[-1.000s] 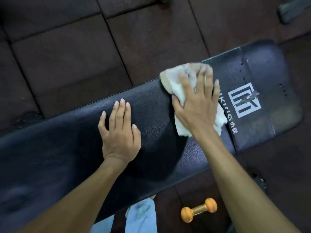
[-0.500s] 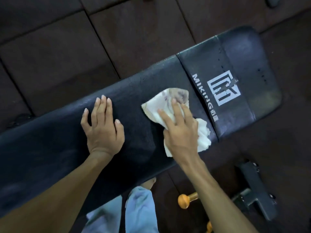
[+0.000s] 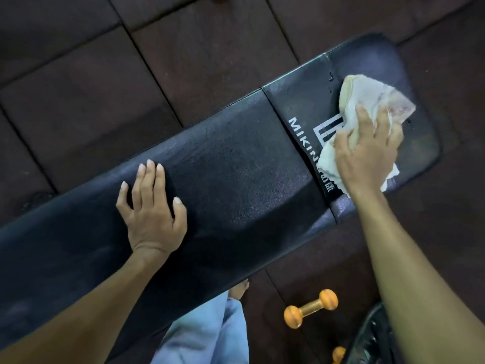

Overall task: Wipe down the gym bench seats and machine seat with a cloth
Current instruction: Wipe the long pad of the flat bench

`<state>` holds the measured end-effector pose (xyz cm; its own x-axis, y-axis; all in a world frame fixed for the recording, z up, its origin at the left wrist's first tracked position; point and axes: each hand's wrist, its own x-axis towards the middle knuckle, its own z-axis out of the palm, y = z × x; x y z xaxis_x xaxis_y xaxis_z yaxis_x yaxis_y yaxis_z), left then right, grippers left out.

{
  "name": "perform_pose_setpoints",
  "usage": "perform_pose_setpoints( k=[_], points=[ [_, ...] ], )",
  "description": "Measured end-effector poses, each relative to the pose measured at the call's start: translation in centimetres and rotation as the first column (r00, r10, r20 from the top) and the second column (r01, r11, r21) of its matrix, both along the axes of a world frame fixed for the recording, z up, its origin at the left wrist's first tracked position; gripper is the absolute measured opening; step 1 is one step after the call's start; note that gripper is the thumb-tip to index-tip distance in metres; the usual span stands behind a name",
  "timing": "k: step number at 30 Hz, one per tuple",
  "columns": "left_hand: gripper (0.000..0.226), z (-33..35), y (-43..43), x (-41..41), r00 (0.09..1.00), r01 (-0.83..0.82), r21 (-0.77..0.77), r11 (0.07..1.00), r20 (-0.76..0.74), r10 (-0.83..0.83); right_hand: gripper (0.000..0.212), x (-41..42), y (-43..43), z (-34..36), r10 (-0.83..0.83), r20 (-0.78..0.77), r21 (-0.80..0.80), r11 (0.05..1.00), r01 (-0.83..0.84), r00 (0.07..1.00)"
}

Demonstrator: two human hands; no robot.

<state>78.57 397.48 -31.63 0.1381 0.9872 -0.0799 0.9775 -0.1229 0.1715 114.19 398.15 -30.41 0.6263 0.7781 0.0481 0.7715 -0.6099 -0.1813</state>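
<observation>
While the right hand (image 3: 367,151) bears down on the crumpled cloth (image 3: 367,93), its fingers bent into the folds so that the rag is gripped as well as pressed, the left hand (image 3: 152,214) lies flat and unclenched on the long pad (image 3: 236,179) of the gym bench, fingers straight and close together, holding nothing. That flat palm looks like a brace: it takes the person's weight as they lean across and steadies the pad against the rubbing. The hands are well apart, with a bare stretch of dark, grainy upholstery between them. Under the right hand the cloth sits on the shorter end section (image 3: 301,101), just past the seam, covering part of the white logo (image 3: 301,135). A stained corner of it fans out beyond the fingertips toward the rounded end of the pad. Bunching the cloth gives a thick wad under the palm, which probably suits scrubbing a textured surface. The work seems to be mid-stroke on this end section; no machine seat is in sight, so much of the task likely remains. On the wrist side of the right hand, an orange dumbbell (image 3: 311,308) lies on the dark floor tiles (image 3: 183,61). Pale blue trouser legs (image 3: 204,334) show below the bench edge between the two forearms.
</observation>
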Motion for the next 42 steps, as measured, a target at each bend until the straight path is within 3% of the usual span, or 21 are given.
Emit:
perform_pose_setpoints(
  k=[3,6,9,13,17,21,24,26,28,30,32,34,37,42],
  points=[
    [0.065,0.4,0.1,0.6,0.999,-0.027,-0.034,0.999,0.025,0.027,0.047,-0.7,-0.3,0.3,-0.046,-0.035,0.037,0.998,0.047,0.998],
    [0.06,0.9,0.4,1.2,0.994,-0.086,-0.032,0.996,0.061,0.088,0.043,-2.4,-1.9,0.4,0.047,-0.012,0.104,0.994,-0.045,0.999],
    [0.046,2.5,1.9,4.3,0.959,-0.145,0.007,0.989,0.248,0.138,0.046,-4.3,-5.1,0.5,0.169,-0.004,0.057,0.984,-0.169,0.986],
    [0.036,3.3,7.1,11.6,0.894,0.106,0.103,0.989,0.425,-0.14,0.074,-2.4,-2.6,1.3,-0.048,-0.145,-0.124,0.992,0.03,0.988],
    [0.047,0.9,11.7,16.0,0.94,0.204,-0.052,0.978,0.29,-0.181,0.067,-1.6,6.3,1.0,-0.106,-0.17,-0.093,0.991,0.091,0.98],
    [0.049,-0.6,11.4,16.3,0.956,0.259,-0.011,0.966,0.149,-0.254,0.047,-3.7,8.4,-0.4,0.289,-0.06,-0.058,0.954,-0.293,0.955],
    [0.049,-0.6,11.8,16.1,0.95,0.272,0.004,0.962,0.158,-0.269,0.051,-1.5,4.4,-0.8,0.475,-0.054,-0.059,0.876,-0.478,0.878],
    [0.049,-0.6,12.0,16.3,0.947,0.271,0.013,0.963,0.176,-0.269,0.055,1.1,1.1,-0.7,0.341,-0.043,-0.126,0.931,-0.344,0.939],
    [0.05,-0.6,11.8,16.3,0.946,0.268,0.009,0.963,0.187,-0.265,0.051,3.9,-0.6,-0.2,0.019,-0.018,-0.108,0.994,-0.02,1.0],
    [0.05,-0.6,11.8,16.3,0.947,0.269,0.015,0.963,0.18,-0.268,0.049,6.8,1.0,0.4,-0.373,-0.092,-0.086,0.927,0.366,0.923],
    [0.051,-0.7,11.9,16.2,0.948,0.269,0.008,0.963,0.172,-0.266,0.046,8.8,5.1,0.6,-0.571,-0.132,-0.075,0.82,0.567,0.81],
    [0.051,-0.6,11.9,16.2,0.95,0.269,-0.004,0.963,0.165,-0.265,0.043,8.8,9.8,0.7,-0.481,-0.111,-0.049,0.877,0.479,0.869],
    [0.052,-0.4,12.0,16.3,0.951,0.273,-0.017,0.962,0.158,-0.267,0.044,5.4,13.0,-0.2,-0.073,-0.084,-0.057,0.996,0.069,0.994],
    [0.052,-0.4,11.9,16.5,0.952,0.276,-0.027,0.961,0.148,-0.269,0.047,3.2,4.7,-0.6,0.265,-0.062,-0.094,0.958,-0.27,0.962]
  ],
)
